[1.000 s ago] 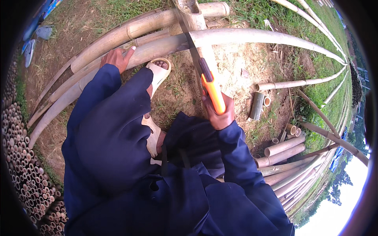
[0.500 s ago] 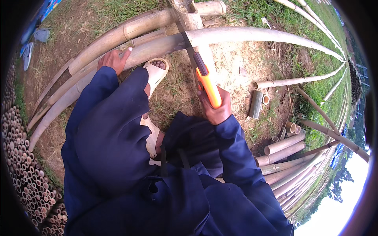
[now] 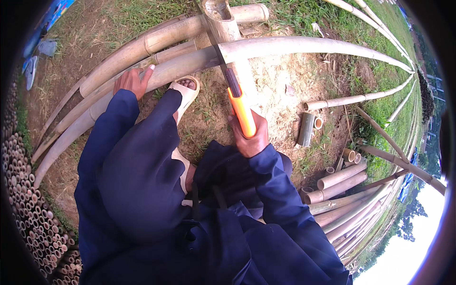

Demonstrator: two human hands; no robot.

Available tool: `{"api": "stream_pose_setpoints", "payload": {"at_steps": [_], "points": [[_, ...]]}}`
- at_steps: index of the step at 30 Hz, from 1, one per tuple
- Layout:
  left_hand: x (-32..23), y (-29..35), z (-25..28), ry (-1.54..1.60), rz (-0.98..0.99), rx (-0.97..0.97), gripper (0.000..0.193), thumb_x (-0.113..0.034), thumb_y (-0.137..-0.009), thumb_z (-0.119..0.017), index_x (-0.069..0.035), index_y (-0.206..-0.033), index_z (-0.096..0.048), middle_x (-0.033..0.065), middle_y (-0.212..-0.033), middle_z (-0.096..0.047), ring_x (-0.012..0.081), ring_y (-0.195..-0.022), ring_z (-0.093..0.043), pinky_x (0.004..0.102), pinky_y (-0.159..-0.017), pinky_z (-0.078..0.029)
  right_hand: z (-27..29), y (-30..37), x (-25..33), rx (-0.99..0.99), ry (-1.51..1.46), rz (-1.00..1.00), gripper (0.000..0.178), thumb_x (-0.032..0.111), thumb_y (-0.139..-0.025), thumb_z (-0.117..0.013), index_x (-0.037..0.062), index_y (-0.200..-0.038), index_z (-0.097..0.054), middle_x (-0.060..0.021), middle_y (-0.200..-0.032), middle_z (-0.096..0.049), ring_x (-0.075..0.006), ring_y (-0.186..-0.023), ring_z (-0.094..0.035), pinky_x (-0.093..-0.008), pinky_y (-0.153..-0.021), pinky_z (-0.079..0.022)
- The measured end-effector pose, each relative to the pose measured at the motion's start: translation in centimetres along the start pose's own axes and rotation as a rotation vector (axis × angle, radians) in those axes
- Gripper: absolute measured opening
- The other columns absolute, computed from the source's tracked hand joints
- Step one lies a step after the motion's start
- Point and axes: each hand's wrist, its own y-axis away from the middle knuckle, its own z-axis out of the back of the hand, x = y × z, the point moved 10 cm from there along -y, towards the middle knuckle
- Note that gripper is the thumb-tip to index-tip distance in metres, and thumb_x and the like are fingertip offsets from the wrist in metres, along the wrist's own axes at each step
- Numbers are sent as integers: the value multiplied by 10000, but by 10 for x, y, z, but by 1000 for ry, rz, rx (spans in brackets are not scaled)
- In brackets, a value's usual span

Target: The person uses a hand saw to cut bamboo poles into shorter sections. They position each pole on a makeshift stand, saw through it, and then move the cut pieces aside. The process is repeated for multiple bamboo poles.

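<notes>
A long bamboo pole (image 3: 190, 65) curves across the view, lying over a thick bamboo support (image 3: 227, 29) with an opening cut into its top. My left hand (image 3: 134, 81) grips the pole from above, its thumb stretched along it. My right hand (image 3: 258, 135) is closed round the orange handle of a hand saw (image 3: 242, 110). The saw's dark blade crosses the pole beside the support, its far end reaching past the pole. How deep the blade sits in the bamboo I cannot tell. My sandalled foot (image 3: 187, 92) is on the ground just below the pole.
More bamboo poles (image 3: 175, 32) lie beyond the held one. Short cut pieces (image 3: 307, 129) and stacked lengths (image 3: 343, 179) lie to the right. A large pile of bamboo tubes (image 3: 35, 213) stands at the left. Another person's shoe (image 3: 31, 72) shows at the far left.
My right hand and the saw have come slightly toward me and to the left, the blade still across the pole. My left hand keeps its hold on the bamboo.
</notes>
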Motion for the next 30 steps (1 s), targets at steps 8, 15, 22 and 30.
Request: {"api": "stream_pose_setpoints", "payload": {"at_steps": [8, 15, 22, 30], "points": [[-6, 7, 4, 1, -31, 8, 730, -693, -988, -472, -63, -1244, -739, 281, -1127, -722, 448, -1114, -671, 519, -1015, -491, 73, 165, -7, 122, 102, -152, 442, 56, -916, -738, -42, -1339, -653, -151, -1164, -755, -158, -1045, -705, -285, -937, -512], [-4, -1, 0, 23, -4, 52, 769, -718, -984, -448, -58, -1260, -731, 282, -1157, -716, 449, -1144, -661, 527, -1041, -472, -2, -17, 0, 45, -33, -43, 163, 120, -935, -743, -26, -941, -670, -124, -674, -617, -196, -582, -548, -348, -600, -484], [-6, 14, 10, 26, -7, 71, 779, -724, -984, -445, -52, -1256, -730, 293, -1144, -714, 449, -1151, -660, 532, -1040, -473, 62, 138, 5, 113, 53, -109, 404, 39, -925, -690, -51, -1318, -657, -208, -1143, -755, -242, -1058, -748, -323, -899, -559], [-4, 0, -2, 10, -47, -3, 695, -653, -1001, -488, -44, -1227, -737, 301, -1129, -712, 463, -1108, -665, 542, -989, -495, -12, -11, -15, 10, -120, -34, 181, 111, -936, -738, -27, -877, -636, -114, -640, -577, -185, -560, -467, -364, -565, -445]]}}
